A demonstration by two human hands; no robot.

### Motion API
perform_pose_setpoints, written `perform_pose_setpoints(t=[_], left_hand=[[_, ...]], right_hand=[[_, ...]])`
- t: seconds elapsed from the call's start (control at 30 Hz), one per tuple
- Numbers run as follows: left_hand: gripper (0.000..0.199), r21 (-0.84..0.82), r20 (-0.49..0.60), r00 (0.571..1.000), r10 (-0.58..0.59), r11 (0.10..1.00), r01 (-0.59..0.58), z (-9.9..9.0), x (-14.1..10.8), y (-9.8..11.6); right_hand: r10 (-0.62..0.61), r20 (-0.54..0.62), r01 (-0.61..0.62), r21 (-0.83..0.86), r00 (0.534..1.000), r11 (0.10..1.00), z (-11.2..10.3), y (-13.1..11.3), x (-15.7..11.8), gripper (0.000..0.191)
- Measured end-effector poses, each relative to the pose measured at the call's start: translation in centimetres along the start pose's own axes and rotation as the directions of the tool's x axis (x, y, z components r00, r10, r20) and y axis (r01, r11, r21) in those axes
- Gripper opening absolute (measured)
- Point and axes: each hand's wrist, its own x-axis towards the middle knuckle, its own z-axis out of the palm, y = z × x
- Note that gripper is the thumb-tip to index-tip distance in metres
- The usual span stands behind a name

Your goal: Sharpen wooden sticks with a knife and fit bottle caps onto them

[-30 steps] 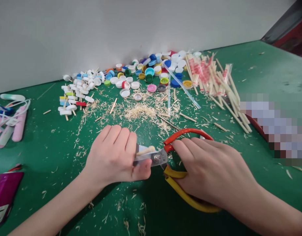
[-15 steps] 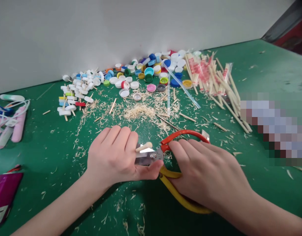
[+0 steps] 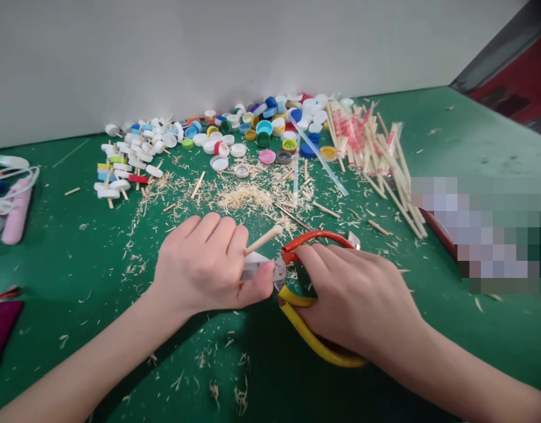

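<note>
Scissors (image 3: pixel 280 269) with red and yellow handles and metal blades fill your right hand (image 3: pixel 352 294); your left hand (image 3: pixel 204 261) clasps a pale wooden stick (image 3: pixel 264 239), its tip jutting beside the blades. Shaving seems in hand; the next stroke probably wants a steady stick.

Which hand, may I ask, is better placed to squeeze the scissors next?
The right hand, most likely: it grips the scissors by their red and yellow handles, while the left hand is closed around a wooden stick and hides part of the blades.
</note>
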Motion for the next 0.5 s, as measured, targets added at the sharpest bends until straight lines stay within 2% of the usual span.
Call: perform_pose_setpoints(t=[0.13, 0.2, 0.23, 0.3, 0.37, 0.43, 0.5], left_hand=[[0.041, -0.085, -0.043, 0.998, -0.038, 0.996, 0.034, -0.7, 0.2, -1.0], [0.049, -0.230, -0.049, 0.982, -0.183, 0.959, 0.167, -0.9, 0.1, -1.2], [0.051, -0.328, -0.035, 0.957, -0.288, 0.908, 0.261, -0.8, -0.1, -1.2], [0.048, -0.500, 0.158, 0.883, -0.443, 0.735, 0.458, -0.5, -0.6, -0.6], [0.042, -0.607, 0.392, 0.811, -0.435, 0.540, 0.583, -0.1, -1.1, 0.2], [0.038, -0.674, 0.498, 0.787, -0.365, 0.408, 0.616, 0.3, -1.3, 1.0], [0.033, -0.702, 0.514, 0.795, -0.322, 0.374, 0.606, 0.3, -1.3, 1.5]], right_hand=[[0.027, -0.027, -0.027, -0.033, 0.999, 0.999, -0.3, 1.2, 0.0, 0.019], [0.078, -0.028, -0.080, -0.076, 0.997, 0.994, -0.3, 2.1, -0.1, 0.021], [0.107, -0.027, -0.109, -0.092, 0.994, 0.990, -0.3, 2.6, -0.2, 0.024], [0.149, -0.029, -0.152, -0.095, 0.988, 0.984, -0.1, 3.3, -0.4, 0.031], [0.162, -0.033, -0.164, -0.068, 0.986, 0.984, 0.0, 3.6, -0.5, 0.035], [0.160, -0.038, -0.162, -0.034, 0.986, 0.986, 0.1, 3.5, -0.5, 0.035], [0.152, -0.044, -0.152, 0.007, 0.987, 0.988, 0.1, 3.2, -0.5, 0.035]])
